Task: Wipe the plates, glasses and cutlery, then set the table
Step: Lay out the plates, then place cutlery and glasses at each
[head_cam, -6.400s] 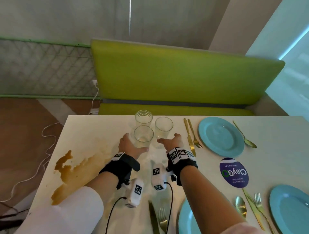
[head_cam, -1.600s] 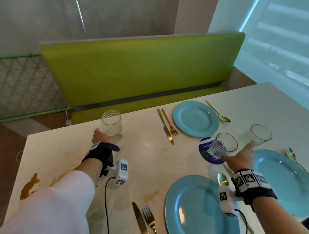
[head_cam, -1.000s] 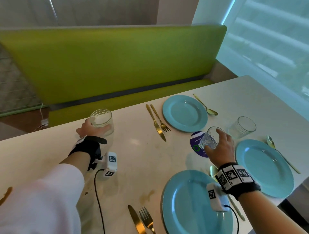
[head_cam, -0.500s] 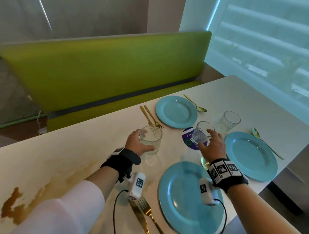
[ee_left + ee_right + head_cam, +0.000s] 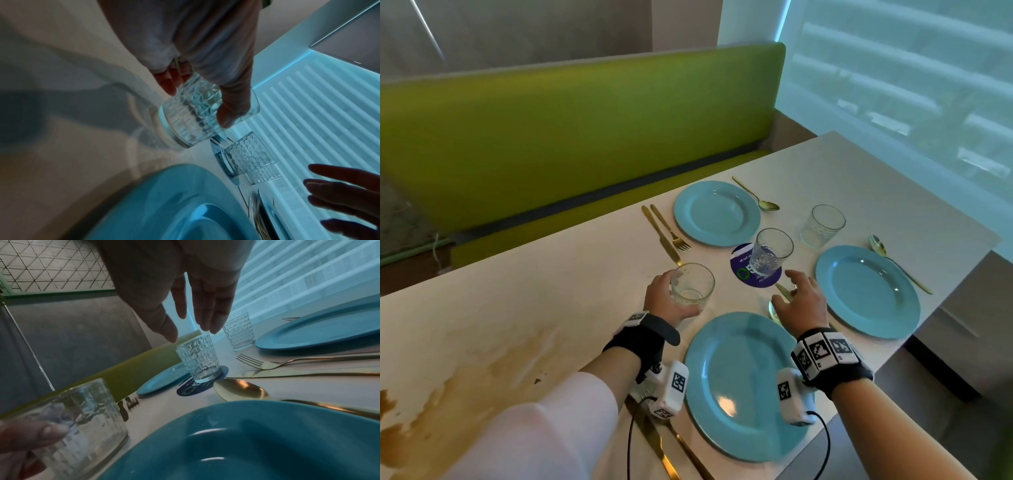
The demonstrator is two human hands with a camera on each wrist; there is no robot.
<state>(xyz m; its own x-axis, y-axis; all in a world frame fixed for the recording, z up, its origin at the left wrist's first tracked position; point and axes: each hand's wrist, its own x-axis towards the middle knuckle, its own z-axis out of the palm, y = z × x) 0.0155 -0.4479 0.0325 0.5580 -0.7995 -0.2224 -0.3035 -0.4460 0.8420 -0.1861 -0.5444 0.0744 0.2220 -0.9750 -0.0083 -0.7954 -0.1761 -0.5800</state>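
Table [image 5: 558, 301] was found largely laid. Three blue plates were set: near plate [image 5: 743, 387], right plate [image 5: 868, 291], far plate [image 5: 717, 212], each with gold cutlery beside it. One glass [image 5: 822, 226] stood between far and right plates; a second glass [image 5: 770, 251] stood upright on the purple coaster [image 5: 743, 277]. A third glass [image 5: 691, 284] was gripped in the left hand [image 5: 667, 301], fingers curled round it, just beyond the near plate; contact with the table could not be told. The right hand [image 5: 801, 301] was held with fingers spread, empty, just short of the coaster glass. A brown spill [image 5: 424, 421] remained unwiped at the left. Judged: placing of the last glass was left.
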